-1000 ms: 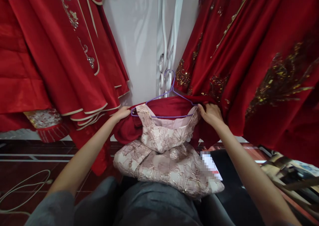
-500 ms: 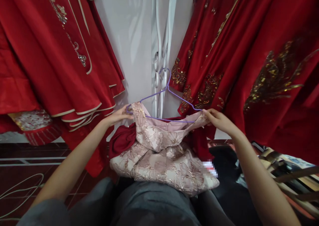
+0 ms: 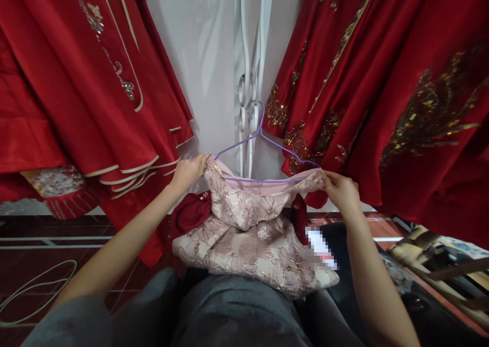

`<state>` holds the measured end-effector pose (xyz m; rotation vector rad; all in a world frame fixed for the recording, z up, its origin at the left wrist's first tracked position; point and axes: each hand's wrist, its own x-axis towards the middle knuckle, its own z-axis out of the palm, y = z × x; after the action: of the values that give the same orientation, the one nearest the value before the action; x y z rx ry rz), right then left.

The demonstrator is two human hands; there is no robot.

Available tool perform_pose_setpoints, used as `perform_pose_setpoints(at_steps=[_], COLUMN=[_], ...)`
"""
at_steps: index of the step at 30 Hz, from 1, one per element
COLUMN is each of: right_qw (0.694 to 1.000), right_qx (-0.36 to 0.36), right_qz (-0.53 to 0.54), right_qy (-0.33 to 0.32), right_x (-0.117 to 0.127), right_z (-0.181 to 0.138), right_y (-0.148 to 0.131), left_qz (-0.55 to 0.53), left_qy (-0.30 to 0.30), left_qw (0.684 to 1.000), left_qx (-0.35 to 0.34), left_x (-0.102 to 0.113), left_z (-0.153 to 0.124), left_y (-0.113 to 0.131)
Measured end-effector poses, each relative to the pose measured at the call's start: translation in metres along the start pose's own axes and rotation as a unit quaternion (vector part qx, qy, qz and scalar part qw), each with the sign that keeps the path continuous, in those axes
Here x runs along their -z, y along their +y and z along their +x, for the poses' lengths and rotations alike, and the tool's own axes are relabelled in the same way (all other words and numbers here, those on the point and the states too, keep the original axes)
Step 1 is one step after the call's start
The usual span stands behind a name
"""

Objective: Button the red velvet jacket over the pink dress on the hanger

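Observation:
A pale pink brocade dress [image 3: 252, 235] hangs on a purple wire hanger [image 3: 267, 143] in front of me, its skirt resting on my grey-clad lap [image 3: 237, 311]. My left hand [image 3: 189, 169] is closed on the dress's left shoulder at the hanger's end. My right hand [image 3: 342, 191] is closed on the right shoulder at the other end. A dark red garment [image 3: 191, 215] bunches behind the dress, showing at both sides.
Red embroidered robes [image 3: 95, 97] hang at the left and more red garments with gold embroidery [image 3: 401, 97] at the right. A white wall with a scrolled metal grille [image 3: 250, 82] lies between them. A pale cable [image 3: 34, 291] loops on the dark red tiled floor.
The dark red garment that lay over the hanger has dropped behind the pink dress. Both hands shifted onto the dress's shoulders and lifted the hanger slightly.

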<state>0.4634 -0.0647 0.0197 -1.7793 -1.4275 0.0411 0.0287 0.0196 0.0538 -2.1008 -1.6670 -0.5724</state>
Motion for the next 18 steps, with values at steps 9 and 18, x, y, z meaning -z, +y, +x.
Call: perform_pose_setpoints(at_steps=[9, 18], right_qw=[0.925, 0.938], right_qx=[0.099, 0.189], right_qz=[0.025, 0.063], right_qy=[-0.367, -0.282], right_x=[0.012, 0.023], right_z=[-0.029, -0.032], right_y=[-0.023, -0.071], left_qz=[0.036, -0.114], left_qy=[-0.237, -0.117], left_qw=[0.971, 0.960], left_qx=[-0.014, -0.228], left_x=[-0.011, 0.050], left_z=[-0.045, -0.030], left_y=[0.001, 0.078])
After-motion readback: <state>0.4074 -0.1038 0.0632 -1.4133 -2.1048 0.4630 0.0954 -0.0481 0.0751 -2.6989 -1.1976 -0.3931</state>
